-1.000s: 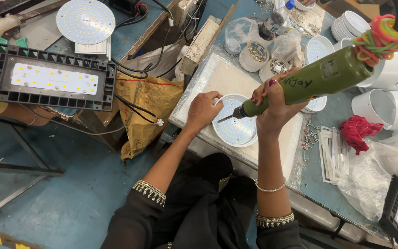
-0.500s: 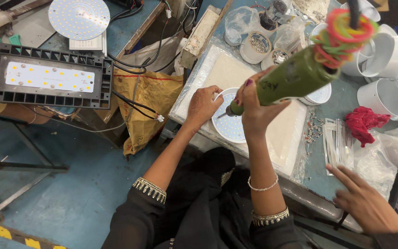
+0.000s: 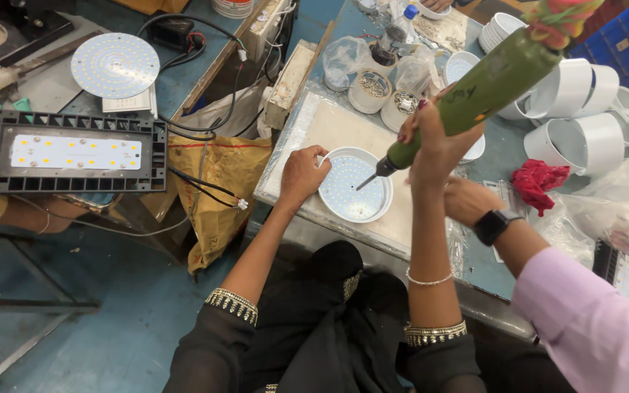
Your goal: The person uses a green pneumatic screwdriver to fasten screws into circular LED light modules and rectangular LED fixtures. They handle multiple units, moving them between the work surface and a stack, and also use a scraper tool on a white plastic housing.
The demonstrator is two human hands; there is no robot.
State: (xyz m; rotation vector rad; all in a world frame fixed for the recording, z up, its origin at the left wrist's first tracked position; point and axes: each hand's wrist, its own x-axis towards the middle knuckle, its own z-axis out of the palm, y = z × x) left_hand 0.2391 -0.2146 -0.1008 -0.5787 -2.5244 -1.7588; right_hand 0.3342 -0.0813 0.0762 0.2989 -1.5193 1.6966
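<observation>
Head view, looking down at a work table [image 3: 431, 240] with a blue top. The round white lamp housing [image 3: 355, 185], its floor a disc dotted with small LEDs, sits on a pale rectangular board [image 3: 329, 124] near the table's front edge. The left hand [image 3: 302, 175] rests on the housing's left rim, fingers curled together against it. The right hand [image 3: 434, 142] has its fingers clamped on a green cylindrical electric screwdriver [image 3: 475, 91], held tilted, with its metal bit touching the LED disc inside the housing.

A co-worker's hand [image 3: 467, 200], with a black wristwatch and a pink sleeve, lies just beside the right forearm at the board's right edge, leaving little room on that side. To the left of the board the table ends; beyond the edge lie a yellow sack [image 3: 216, 189] and open blue floor [image 3: 74, 313].

Behind the board stand small round tubs [image 3: 370, 90] of screws and clear plastic bags. A cluster of smooth white cylindrical housings [image 3: 584, 109] crowds the right end of the table, with a crumpled red cloth [image 3: 540, 182] just in front of them. On a separate stand at left rests a black ribbed rectangular floodlight [image 3: 67, 153] with a white LED panel, and behind it a flat round LED plate [image 3: 115, 65].
</observation>
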